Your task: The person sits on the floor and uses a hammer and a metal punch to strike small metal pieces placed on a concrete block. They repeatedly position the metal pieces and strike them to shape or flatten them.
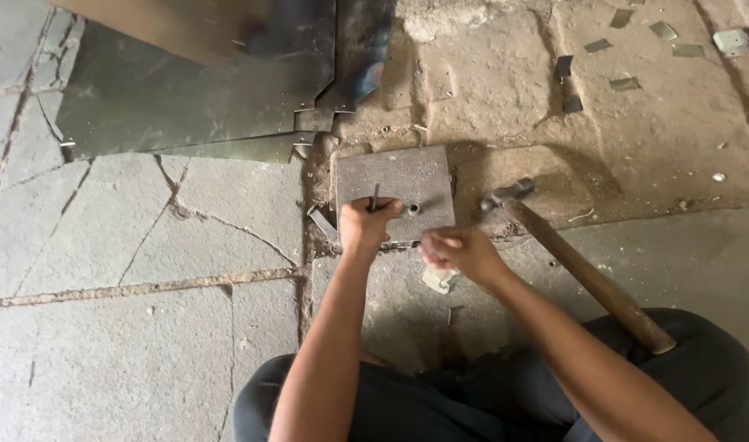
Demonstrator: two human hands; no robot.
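The floor (104,245) is cracked grey stone slabs on the left, giving way to rougher, pitted brownish ground (636,139) at the upper right. A large dull metal sheet (194,98) lies flat across the upper left, its notched corner close to a square steel block (415,176) set into the ground near the middle. Small cut metal pieces (624,83) are scattered well apart at the top right, and one more metal scrap (436,281) lies just under the right hand. The slabs to the left of the block are open, while on the right a hammer (571,262) lies slanted, its head beside the block's right edge and its wooden handle running down to the person's dark-clad knee. The left hand (364,225) reaches straight forward from a long forearm, its grip closed around a thin dark punch (374,196) held upright on the block's near part, beside a small hole (413,208) in the block. The right hand (460,250) sits at the block's near edge, fingers pinched together on something too small to tell, wrist bent inward toward the left hand.
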